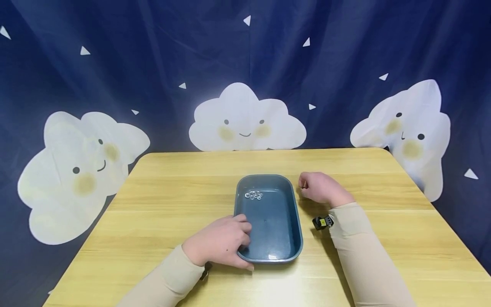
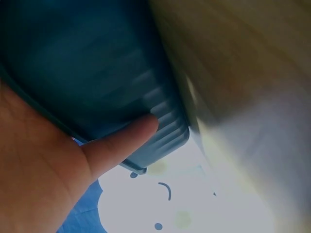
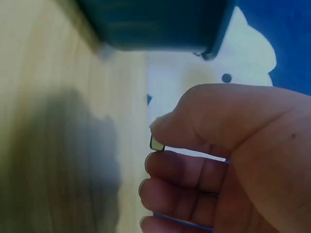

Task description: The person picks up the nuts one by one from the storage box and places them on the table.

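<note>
A dark blue-grey plastic tray (image 1: 270, 230) lies on the table. Inside, near its far left corner, are several small shiny ring-shaped pieces, like nuts (image 1: 254, 195). My left hand (image 1: 222, 241) grips the near left rim, fingers curled over into the tray; the left wrist view has the thumb (image 2: 129, 141) against the ribbed outer wall. Beyond the tray's right side, above the table, my right hand (image 1: 322, 188) pinches a small dark-edged, pale-faced piece (image 3: 157, 144) between thumb and forefinger. Its exact kind is too small to make out, and the head view hides it.
The light wooden table (image 1: 161, 200) extends on both sides of the tray. A dark blue curtain (image 1: 215, 51) with smiling white clouds hangs behind its far edge. A black wrist device (image 1: 323, 222) sits at the right cuff.
</note>
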The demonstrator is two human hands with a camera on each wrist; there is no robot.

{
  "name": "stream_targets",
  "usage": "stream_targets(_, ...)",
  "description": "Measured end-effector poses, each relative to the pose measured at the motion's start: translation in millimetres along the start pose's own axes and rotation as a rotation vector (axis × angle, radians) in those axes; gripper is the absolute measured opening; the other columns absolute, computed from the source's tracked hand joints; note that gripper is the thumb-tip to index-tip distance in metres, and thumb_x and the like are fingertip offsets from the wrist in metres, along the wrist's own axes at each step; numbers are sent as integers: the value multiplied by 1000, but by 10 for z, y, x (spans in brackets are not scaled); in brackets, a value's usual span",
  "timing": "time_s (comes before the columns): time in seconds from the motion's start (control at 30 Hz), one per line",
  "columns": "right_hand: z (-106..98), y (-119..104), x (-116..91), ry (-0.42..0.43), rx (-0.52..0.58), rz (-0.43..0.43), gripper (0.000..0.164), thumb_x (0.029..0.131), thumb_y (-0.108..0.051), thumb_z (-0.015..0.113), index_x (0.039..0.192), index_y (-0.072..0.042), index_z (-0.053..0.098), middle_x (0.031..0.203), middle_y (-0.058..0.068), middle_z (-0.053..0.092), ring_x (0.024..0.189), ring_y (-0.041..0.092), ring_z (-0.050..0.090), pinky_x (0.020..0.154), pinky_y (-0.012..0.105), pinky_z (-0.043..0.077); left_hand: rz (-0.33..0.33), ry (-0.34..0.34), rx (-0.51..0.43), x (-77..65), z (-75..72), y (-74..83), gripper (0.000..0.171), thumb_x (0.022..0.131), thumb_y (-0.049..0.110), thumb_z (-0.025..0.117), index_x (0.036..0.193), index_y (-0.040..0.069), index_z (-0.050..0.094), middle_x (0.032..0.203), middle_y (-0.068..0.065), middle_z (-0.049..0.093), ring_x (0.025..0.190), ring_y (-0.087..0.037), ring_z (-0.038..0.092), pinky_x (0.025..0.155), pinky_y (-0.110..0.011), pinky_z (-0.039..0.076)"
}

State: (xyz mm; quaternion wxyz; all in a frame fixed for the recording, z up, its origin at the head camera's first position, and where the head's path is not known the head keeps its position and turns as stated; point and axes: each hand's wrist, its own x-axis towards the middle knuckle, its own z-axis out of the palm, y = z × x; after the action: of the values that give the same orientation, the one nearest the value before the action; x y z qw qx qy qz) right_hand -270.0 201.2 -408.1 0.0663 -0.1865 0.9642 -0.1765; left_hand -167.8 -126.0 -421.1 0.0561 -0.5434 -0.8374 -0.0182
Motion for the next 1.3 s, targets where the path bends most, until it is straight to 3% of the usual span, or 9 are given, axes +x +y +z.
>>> stream_targets(0.4, 113, 123, 38, -40, -27, 18, 10, 84, -8, 63, 91, -13, 64, 89, 1, 65, 84, 23, 60, 79, 45, 48, -5, -7, 15, 2, -9, 13, 55, 74, 74, 71, 59, 26, 50, 68, 14, 32, 69, -12, 31, 59, -21, 27)
stream_targets(0.67, 146, 132, 43, -43, -38, 14, 13, 83, -8, 61, 94, -13, 65, 91, 2, 66, 86, 25, 61, 81, 46, 48, 6, -18, 22, 10, 11, 16, 56, 76, 74, 69, 58, 26, 47, 67, 14, 32, 69, -12, 31, 62, -22, 29)
stream_targets(1.0, 48, 45, 0, -63, -2, 70, 16, 87, -10, 61, 101, -15, 68, 95, 3, 67, 88, 25, 61, 82, 47, 48, 7, -16, 10, 7, 19, 17, 56, 76, 73, 70, 57, 26, 46, 66, 14, 31, 69, -12, 31, 64, -22, 30)
stream_targets(1.3, -40, -49, -8, -17, -34, 42, 15, 92, -22, 64, 104, -14, 67, 87, 1, 63, 81, 24, 58, 79, 45, 47, 15, -4, 3, 7, 24, 10, 57, 76, 72, 71, 57, 25, 45, 66, 13, 31, 68, -13, 31, 65, -23, 30)
